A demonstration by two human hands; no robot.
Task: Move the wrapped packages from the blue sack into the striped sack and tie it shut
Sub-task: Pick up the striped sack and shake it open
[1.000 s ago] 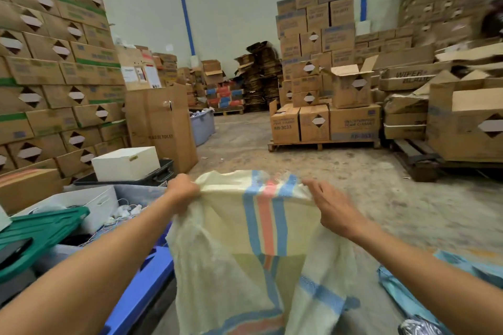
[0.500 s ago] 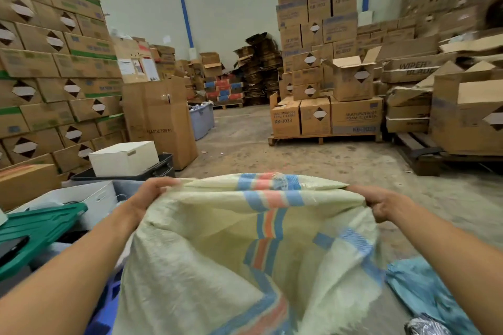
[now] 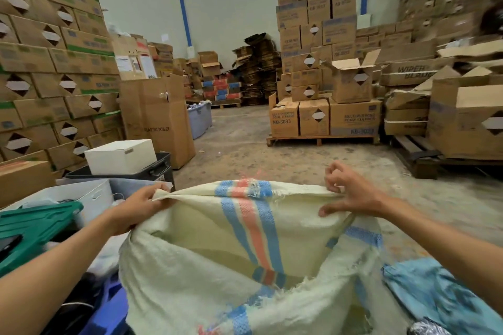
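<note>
Left hand (image 3: 136, 208): fingers curled, pinching the far rim of the cream woven sack with blue and orange stripes (image 3: 245, 247). Right hand (image 3: 351, 193): thumb and forefinger pinch the same rim, other fingers spread. Sack mouth held open above the concrete floor (image 3: 272, 155). Crumpled blue sack (image 3: 441, 299) lies at lower right, a silver wrapped package (image 3: 424, 329) beside it.

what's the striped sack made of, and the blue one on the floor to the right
The striped sack looks like woven plastic, likely polypropylene: matte cream with a visible weave and frayed threads along its cut rim. The blue sack appears to be similar woven material, but blur leaves its weave unclear.
</note>
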